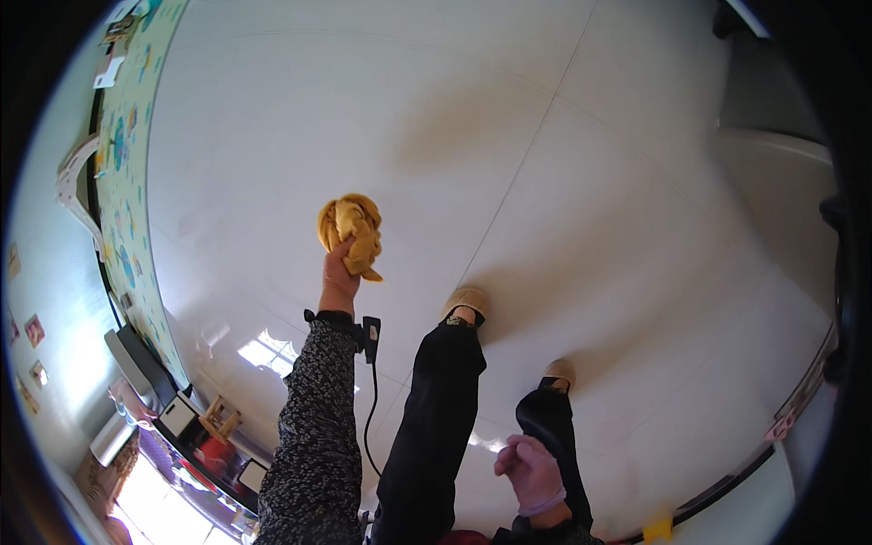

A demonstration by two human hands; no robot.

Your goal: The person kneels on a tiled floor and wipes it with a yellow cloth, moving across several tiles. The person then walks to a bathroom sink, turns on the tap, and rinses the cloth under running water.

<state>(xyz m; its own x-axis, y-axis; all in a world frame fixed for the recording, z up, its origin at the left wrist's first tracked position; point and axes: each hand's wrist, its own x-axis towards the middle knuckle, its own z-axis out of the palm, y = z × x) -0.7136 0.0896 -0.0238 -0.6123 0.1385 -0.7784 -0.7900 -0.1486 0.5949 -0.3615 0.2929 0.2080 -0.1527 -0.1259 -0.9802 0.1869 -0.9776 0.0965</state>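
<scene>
My left hand (340,267) is bare and stretched out over the pale tiled floor (286,122). It grips a bunched mustard-yellow cloth (353,228), with the thumb pressed on the near side. A black device (371,339) with a cable sits by the left wrist, at the cuff of a dark patterned sleeve. Low in the view, my right hand (533,473) wears a thin pinkish-purple glove. Its fingers are loosely curled, and nothing shows in them. It hangs beside my dark-trousered right leg.
My tan shoes (469,301) stand on the floor. Along the left runs a green patterned panel (126,163) by the wall. A small wooden stool (220,419) is at lower left, near shelving and a bright window. Large grey furniture (773,177) stands at right.
</scene>
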